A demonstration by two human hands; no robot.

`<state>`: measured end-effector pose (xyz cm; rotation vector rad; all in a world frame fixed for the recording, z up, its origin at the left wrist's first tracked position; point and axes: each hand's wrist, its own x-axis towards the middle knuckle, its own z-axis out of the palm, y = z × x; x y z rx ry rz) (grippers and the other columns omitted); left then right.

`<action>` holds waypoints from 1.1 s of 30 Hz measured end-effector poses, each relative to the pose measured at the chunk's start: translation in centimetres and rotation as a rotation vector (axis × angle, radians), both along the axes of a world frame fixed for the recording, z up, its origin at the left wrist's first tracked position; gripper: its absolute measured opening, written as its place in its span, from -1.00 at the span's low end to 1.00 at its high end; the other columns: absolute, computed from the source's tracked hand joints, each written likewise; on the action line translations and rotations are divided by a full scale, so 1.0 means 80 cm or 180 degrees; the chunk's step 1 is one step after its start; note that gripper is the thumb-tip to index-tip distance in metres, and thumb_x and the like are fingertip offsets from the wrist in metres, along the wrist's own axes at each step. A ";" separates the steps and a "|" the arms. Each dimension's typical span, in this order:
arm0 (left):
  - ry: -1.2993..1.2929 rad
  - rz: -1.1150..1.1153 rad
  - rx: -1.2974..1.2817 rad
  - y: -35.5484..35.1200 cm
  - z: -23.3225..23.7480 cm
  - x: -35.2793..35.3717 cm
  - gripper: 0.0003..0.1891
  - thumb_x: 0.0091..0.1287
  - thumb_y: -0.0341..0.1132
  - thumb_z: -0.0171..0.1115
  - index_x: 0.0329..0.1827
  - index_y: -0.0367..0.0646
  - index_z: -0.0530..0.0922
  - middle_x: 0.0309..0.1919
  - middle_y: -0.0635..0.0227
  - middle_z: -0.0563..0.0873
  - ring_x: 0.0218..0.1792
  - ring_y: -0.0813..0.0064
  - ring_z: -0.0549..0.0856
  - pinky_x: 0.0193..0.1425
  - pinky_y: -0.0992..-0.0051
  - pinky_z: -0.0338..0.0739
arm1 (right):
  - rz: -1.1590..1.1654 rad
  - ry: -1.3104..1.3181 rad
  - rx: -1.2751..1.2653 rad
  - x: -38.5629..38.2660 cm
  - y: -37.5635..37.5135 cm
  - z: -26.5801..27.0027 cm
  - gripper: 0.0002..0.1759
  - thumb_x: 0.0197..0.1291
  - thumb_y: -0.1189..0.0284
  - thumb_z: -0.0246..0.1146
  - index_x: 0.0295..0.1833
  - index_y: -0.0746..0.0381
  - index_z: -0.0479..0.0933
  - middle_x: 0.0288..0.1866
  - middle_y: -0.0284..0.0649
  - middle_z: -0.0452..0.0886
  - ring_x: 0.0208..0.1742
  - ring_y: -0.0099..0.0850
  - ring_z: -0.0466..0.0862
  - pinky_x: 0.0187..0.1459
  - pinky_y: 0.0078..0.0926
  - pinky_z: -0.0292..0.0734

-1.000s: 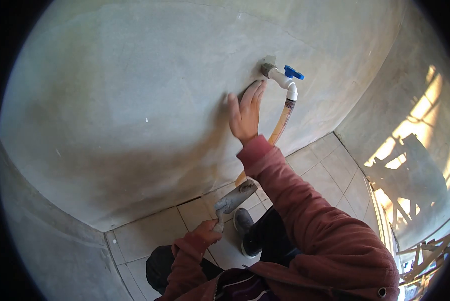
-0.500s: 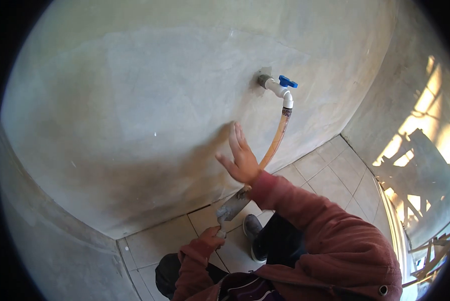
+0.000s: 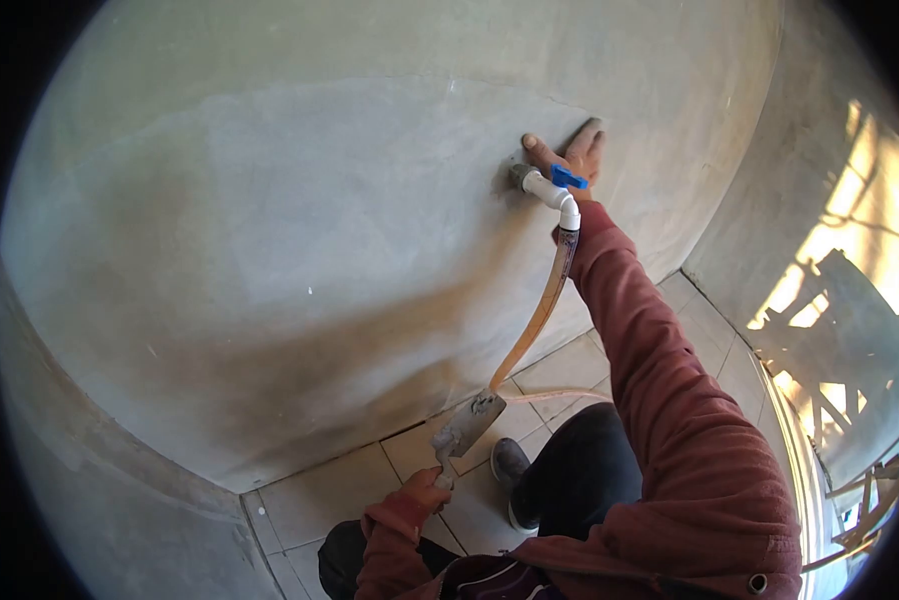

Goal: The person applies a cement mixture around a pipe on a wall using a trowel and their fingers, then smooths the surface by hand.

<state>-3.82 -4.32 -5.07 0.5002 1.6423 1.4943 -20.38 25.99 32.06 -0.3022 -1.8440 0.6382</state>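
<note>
My left hand (image 3: pixel 425 490), low in the view, is closed around the handle of a trowel (image 3: pixel 467 426). Grey mortar sticks to the trowel's metal blade, which points up and to the right. Higher up, my right hand (image 3: pixel 581 160) is against the grey wall (image 3: pixel 349 200) with its fingers spread, partly hidden behind a white plastic tap (image 3: pixel 546 190) with a blue handle (image 3: pixel 568 178). The tap comes out of the wall at a dark fitting (image 3: pixel 518 175). From its elbow a clear, orange-tinted hose (image 3: pixel 541 315) curves down behind the trowel blade.
Light floor tiles (image 3: pixel 329 492) meet the wall below. A shoe (image 3: pixel 510 462) and my bent knee (image 3: pixel 594 460) are beside the trowel. The hose runs on along the floor to the right. On the right side wall (image 3: pixel 849 330) lie sunlight and shadows.
My right hand has moved up and to the right, from in front of the wall to behind the tap. The trowel stays low in my left hand, its blade now uncovered.
</note>
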 end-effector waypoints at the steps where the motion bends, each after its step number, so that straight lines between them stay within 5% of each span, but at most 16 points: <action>1: -0.0030 -0.0022 -0.0010 0.000 -0.001 0.003 -0.73 -0.03 -0.44 0.21 -0.22 -0.29 0.51 -0.54 0.32 0.58 -0.61 0.48 0.57 -0.52 0.48 0.45 | -0.0022 -0.0030 -0.0010 0.002 0.005 -0.007 0.44 -0.35 -0.30 0.37 0.47 0.36 -0.17 0.47 0.27 -0.16 0.49 0.14 -0.14 0.41 0.01 -0.11; 7: 0.0127 0.0074 -0.0067 -0.001 0.000 -0.002 -0.69 -0.04 -0.41 0.22 -0.18 -0.30 0.52 -0.55 0.31 0.58 -0.60 0.48 0.57 -0.52 0.48 0.46 | -0.0404 -0.0411 0.0141 -0.013 0.033 -0.012 0.41 -0.31 -0.28 0.36 0.48 0.31 -0.20 0.48 0.26 -0.19 0.50 0.13 -0.16 0.41 0.02 -0.16; 9: 0.0155 0.0086 -0.0019 0.000 -0.006 -0.003 -0.66 -0.04 -0.41 0.22 -0.16 -0.33 0.51 -0.52 0.28 0.60 -0.58 0.47 0.59 -0.51 0.48 0.46 | -0.0147 0.0050 -0.0334 -0.005 0.013 -0.017 0.38 -0.30 -0.26 0.37 0.49 0.23 -0.19 0.47 0.25 -0.13 0.48 0.13 -0.08 0.41 0.04 -0.21; 11: 0.0152 -0.0036 -0.0007 0.002 -0.004 -0.003 -0.67 -0.04 -0.41 0.22 -0.16 -0.33 0.52 -0.52 0.28 0.60 -0.58 0.47 0.59 -0.50 0.48 0.46 | -0.0402 -0.0047 0.0225 -0.011 0.028 -0.045 0.34 -0.28 -0.22 0.38 0.50 0.16 -0.19 0.47 0.22 -0.11 0.49 0.10 -0.07 0.39 0.09 -0.26; 19: -0.0044 -0.0144 0.0010 0.009 0.011 0.003 -0.80 -0.04 -0.44 0.18 -0.30 -0.26 0.50 -0.55 0.33 0.56 -0.57 0.50 0.57 -0.49 0.50 0.45 | -0.0257 -0.0120 -0.0157 -0.022 0.066 -0.080 0.23 -0.17 -0.04 0.38 0.51 0.09 -0.21 0.48 0.17 -0.08 0.49 0.05 -0.03 0.35 0.15 -0.17; 23: -0.0435 0.0044 0.0701 0.008 0.023 0.002 -0.80 -0.06 -0.49 0.14 -0.31 -0.23 0.48 -0.56 0.37 0.52 -0.58 0.53 0.52 -0.51 0.52 0.42 | -0.1312 -0.0907 0.0362 0.054 0.064 -0.122 0.17 -0.07 -0.02 0.38 0.49 0.21 -0.15 0.42 0.28 0.03 0.47 0.02 0.05 0.35 0.08 -0.04; 25: -0.0663 0.0174 0.1039 0.006 0.035 0.000 -0.80 -0.07 -0.51 0.13 -0.31 -0.22 0.47 -0.56 0.38 0.50 -0.59 0.55 0.50 -0.51 0.53 0.40 | -0.1173 -0.0352 -0.0146 0.080 0.101 -0.150 0.09 0.01 0.05 0.37 0.47 0.31 -0.10 0.42 0.31 0.02 0.47 0.02 0.04 0.38 -0.08 -0.04; 28: -0.0640 0.0353 0.1282 0.003 0.045 -0.002 -0.78 -0.09 -0.55 0.10 -0.32 -0.22 0.45 -0.55 0.39 0.49 -0.59 0.57 0.48 -0.51 0.54 0.39 | -0.0523 0.0413 0.0201 0.151 0.036 -0.129 0.04 0.02 0.13 0.38 0.44 0.36 -0.06 0.41 0.22 0.06 0.41 -0.03 0.13 0.35 -0.24 0.04; 30: -0.0618 0.0505 0.1509 0.003 0.048 -0.002 -0.72 -0.12 -0.52 0.14 -0.26 -0.20 0.46 -0.50 0.34 0.53 -0.54 0.50 0.55 -0.48 0.49 0.47 | 0.0450 0.0755 0.0592 0.182 -0.032 -0.095 -0.12 -0.01 0.23 0.40 0.35 0.38 0.15 0.29 0.12 0.27 0.21 -0.15 0.35 0.20 -0.30 0.25; 33: -0.0516 0.0627 0.1601 0.001 0.057 -0.002 -0.72 -0.13 -0.51 0.14 -0.27 -0.18 0.44 -0.52 0.33 0.53 -0.54 0.49 0.56 -0.47 0.48 0.50 | 0.1677 0.0396 0.1759 0.195 -0.080 -0.083 -0.50 -0.16 0.55 0.43 -0.04 0.35 0.44 -0.13 -0.08 0.58 -0.26 -0.32 0.57 -0.21 -0.45 0.48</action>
